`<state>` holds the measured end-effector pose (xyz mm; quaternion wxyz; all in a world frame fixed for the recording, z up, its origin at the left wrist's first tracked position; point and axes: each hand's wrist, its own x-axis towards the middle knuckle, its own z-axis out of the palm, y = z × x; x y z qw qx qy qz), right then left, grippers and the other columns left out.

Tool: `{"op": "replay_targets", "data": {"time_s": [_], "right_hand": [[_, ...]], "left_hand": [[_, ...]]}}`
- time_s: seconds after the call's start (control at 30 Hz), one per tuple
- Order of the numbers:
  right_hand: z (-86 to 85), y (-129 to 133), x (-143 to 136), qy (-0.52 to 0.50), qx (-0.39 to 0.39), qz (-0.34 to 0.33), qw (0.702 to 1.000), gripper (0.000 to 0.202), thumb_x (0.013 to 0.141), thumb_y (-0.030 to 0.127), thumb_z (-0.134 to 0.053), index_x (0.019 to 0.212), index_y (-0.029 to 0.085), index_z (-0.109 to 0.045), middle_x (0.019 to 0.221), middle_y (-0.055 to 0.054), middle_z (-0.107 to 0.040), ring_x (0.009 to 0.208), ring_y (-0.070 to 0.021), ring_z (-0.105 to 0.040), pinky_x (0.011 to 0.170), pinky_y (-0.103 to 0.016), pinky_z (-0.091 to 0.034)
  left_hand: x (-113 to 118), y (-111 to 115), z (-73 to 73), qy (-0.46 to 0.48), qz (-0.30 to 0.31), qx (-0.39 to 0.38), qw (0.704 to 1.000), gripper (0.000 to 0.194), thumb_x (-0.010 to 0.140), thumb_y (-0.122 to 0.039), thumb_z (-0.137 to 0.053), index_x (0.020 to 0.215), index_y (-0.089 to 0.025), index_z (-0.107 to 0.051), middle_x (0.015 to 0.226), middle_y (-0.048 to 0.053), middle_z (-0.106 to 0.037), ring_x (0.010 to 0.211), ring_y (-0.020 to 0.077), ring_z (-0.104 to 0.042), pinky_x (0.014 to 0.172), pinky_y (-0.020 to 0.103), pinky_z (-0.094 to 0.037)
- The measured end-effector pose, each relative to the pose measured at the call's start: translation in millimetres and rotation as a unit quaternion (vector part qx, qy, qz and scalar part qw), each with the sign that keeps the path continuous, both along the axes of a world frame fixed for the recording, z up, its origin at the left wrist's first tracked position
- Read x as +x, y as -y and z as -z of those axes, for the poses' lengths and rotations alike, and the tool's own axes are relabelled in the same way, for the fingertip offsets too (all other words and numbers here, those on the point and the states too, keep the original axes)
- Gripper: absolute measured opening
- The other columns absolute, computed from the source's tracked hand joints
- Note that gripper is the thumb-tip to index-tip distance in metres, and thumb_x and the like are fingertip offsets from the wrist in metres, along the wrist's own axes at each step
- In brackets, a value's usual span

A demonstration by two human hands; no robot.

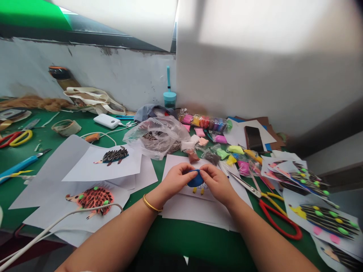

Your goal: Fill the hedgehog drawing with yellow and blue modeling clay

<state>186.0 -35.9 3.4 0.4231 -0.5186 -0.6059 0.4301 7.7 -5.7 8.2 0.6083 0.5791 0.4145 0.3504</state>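
Note:
Both hands meet over white paper (184, 209) at the middle of the green table. A flat, rounded blue piece (195, 180) is pinched between them. My left hand (180, 179) grips its upper left edge with thumb and fingertips; a gold bangle is on that wrist. My right hand (216, 183) grips its upper right edge. Just beneath the blue piece, the paper shows a partly hidden figure with small yellow feet (202, 191). Large scissors (262, 194) with red and yellow handles lie open to the right of my right hand.
Seed-filled plastic bag (159, 138) and colored clay packets (221, 153) lie behind the hands. Hedgehog pictures on paper lie left (98, 198) and right (326, 217). A white cable (70, 217) crosses the left side. A phone (253, 138) and a blue cutter (21, 166) are farther out.

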Motion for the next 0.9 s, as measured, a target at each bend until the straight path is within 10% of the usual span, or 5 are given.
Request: {"op": "replay_targets", "data": {"time_s": [0.53,0.9], "right_hand": [[4.2,-3.5,-0.7,-0.099,-0.038,-0.006,0.994,0.032,0.076,0.042,-0.075,0.096,0.022,-0.061,0.092,-0.003,-0.068,0.086,-0.0211,-0.064,0.08,-0.036,-0.052],[-2.7,-2.4,9.0,-0.117,-0.046,-0.03,0.992,0.039,0.073,0.039,-0.079,0.102,0.023,-0.059,0.098,-0.002,-0.068,0.09,-0.0206,-0.065,0.078,-0.034,-0.054]], "left_hand": [[0.6,-2.9,2.9,0.065,-0.008,-0.019,0.998,0.045,0.068,-0.034,-0.078,0.105,-0.016,-0.061,0.086,0.003,-0.066,0.078,0.0155,-0.062,0.071,0.028,-0.049],[-3.4,-5.0,1.6,0.023,-0.039,-0.027,0.999,0.032,0.069,-0.042,-0.076,0.078,-0.013,-0.065,0.069,0.0,-0.062,0.062,0.0107,-0.055,0.059,0.023,-0.041]]}}
